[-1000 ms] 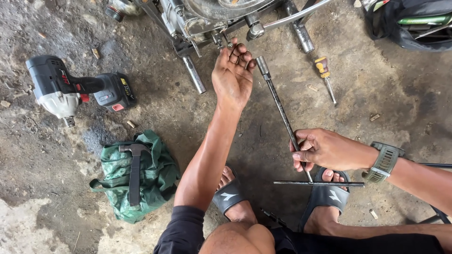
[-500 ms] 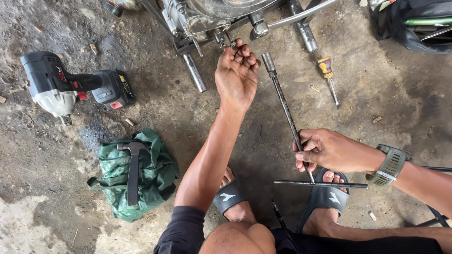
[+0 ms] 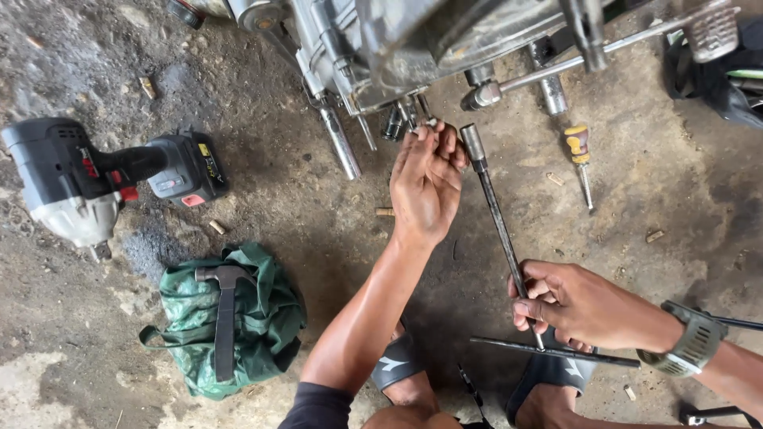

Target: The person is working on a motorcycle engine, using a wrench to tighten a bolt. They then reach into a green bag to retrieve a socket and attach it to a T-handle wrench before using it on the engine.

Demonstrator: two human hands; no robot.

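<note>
My left hand [image 3: 427, 181] reaches up to the underside of a grey engine [image 3: 413, 48], fingertips pinched on a small bolt [image 3: 421, 127] there. My right hand [image 3: 568, 306], with a grey watch on the wrist, grips the shaft of a long T-handle socket wrench [image 3: 497, 222]. The wrench's socket end points up toward the engine, just right of my left fingers, and its cross handle lies across near my sandalled feet.
A cordless impact wrench [image 3: 87, 187] lies at the left on the dirty concrete floor. A hammer [image 3: 225, 318] rests on a green bag [image 3: 262, 318]. A yellow-handled screwdriver [image 3: 580, 159] lies right of the wrench. A black bag [image 3: 719, 71] sits at top right.
The view has shifted so the engine and hands sit lower and nearer. My left fingers have closed in on the bolt under the engine. The right hand keeps its grip on the wrench.
</note>
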